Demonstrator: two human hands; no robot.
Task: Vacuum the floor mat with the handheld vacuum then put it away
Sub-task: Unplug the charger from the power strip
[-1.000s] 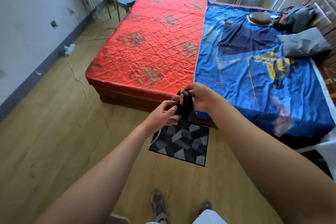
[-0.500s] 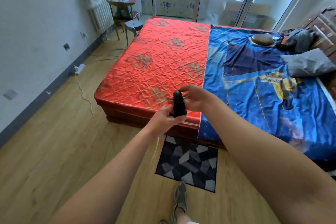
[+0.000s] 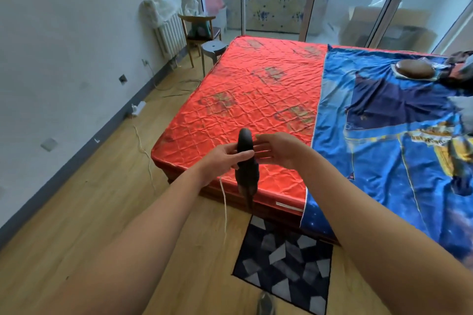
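A second ago both hands were wrapped on the handheld vacuum, low over the floor mat at the foot of the bed. Now the right hand has let go. Its fingers are straight and spread just beside the vacuum's rounded top, and I cannot tell whether the tips still brush it. Only 1 hand carries the vacuum: the left hand grips its upper body with fingers curled round it.

The vacuum has come up and hangs nozzle down in front of the bed's foot edge, clear of the mat. To me this looks like a hand-over between passes or the start of putting it away. Nothing shows whether the mat has been cleaned.

A thin white cord dangles below the left hand toward the floor beside the bed, and where it joins is hidden. The nozzle tip blurs into the dark bed frame. The right forearm covers the mat's far-right corner.
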